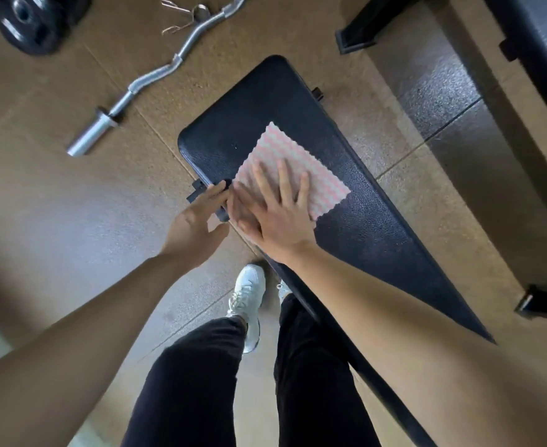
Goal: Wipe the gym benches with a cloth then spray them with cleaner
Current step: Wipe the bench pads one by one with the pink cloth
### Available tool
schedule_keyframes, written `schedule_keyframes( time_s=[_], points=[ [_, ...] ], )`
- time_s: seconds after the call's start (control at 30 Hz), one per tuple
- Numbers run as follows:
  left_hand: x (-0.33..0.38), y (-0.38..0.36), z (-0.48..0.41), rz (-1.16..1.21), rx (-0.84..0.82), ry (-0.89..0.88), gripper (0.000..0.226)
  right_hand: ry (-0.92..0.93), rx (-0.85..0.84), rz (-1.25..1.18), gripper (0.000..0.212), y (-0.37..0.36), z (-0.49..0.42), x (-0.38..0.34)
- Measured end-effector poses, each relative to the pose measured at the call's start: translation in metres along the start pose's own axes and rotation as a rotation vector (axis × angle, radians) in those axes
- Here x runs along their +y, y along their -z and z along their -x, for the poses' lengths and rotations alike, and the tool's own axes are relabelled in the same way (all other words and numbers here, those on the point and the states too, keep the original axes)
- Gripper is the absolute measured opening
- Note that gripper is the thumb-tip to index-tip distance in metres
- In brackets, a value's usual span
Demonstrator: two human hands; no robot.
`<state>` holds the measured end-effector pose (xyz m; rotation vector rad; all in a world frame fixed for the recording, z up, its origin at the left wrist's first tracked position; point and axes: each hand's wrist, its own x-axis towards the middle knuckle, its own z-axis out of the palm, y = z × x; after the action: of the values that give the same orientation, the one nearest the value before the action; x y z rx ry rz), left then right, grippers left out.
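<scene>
A black padded gym bench (362, 221) runs diagonally from the upper middle to the lower right. A pink-and-white checked cloth (285, 153) lies flat on its pad. My right hand (278, 214) presses on the cloth with its fingers straight and spread. Just left of it, my left hand (197, 217) is at the bench's near edge. Its fingertips touch the edge of the pad by a black bracket (197, 188). No spray bottle is in view.
A silver curl bar (156, 75) lies on the brown floor at the upper left, with a black weight plate (33, 21) beyond it. Another black bench frame (523, 59) stands at the upper right. My legs and white shoes (249, 298) are beside the bench.
</scene>
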<state>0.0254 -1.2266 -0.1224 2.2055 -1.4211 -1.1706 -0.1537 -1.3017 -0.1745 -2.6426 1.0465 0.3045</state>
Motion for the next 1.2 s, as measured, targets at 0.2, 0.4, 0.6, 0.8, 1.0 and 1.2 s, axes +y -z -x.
schedule_keyframes(
  time_s=[0.2, 0.4, 0.6, 0.8, 1.0, 1.2],
  points=[
    [-0.008, 0.016, -0.023, -0.041, 0.237, 0.024, 0.049, 0.152, -0.035, 0.005, 0.066, -0.003, 0.001, -0.006],
    [-0.018, 0.021, -0.048, -0.091, 0.219, 0.104, 0.066, -0.035, 0.007, 0.063, 0.072, 0.019, -0.046, 0.055],
    [-0.039, 0.033, -0.051, -0.080, 0.168, -0.004, 0.068, -0.353, 0.005, -0.043, 0.069, 0.052, -0.118, 0.086],
    [-0.054, 0.050, -0.050, 0.020, 0.084, -0.057, 0.064, -0.301, 0.011, -0.029, 0.067, 0.057, -0.153, 0.031],
    [-0.070, 0.076, -0.051, 0.127, 0.315, -0.019, 0.037, -0.012, -0.052, 0.015, 0.071, 0.033, -0.126, -0.058],
    [-0.080, 0.088, -0.056, 0.153, 0.348, 0.053, 0.034, 0.182, -0.087, -0.234, 0.068, 0.037, -0.118, -0.064]
  ],
)
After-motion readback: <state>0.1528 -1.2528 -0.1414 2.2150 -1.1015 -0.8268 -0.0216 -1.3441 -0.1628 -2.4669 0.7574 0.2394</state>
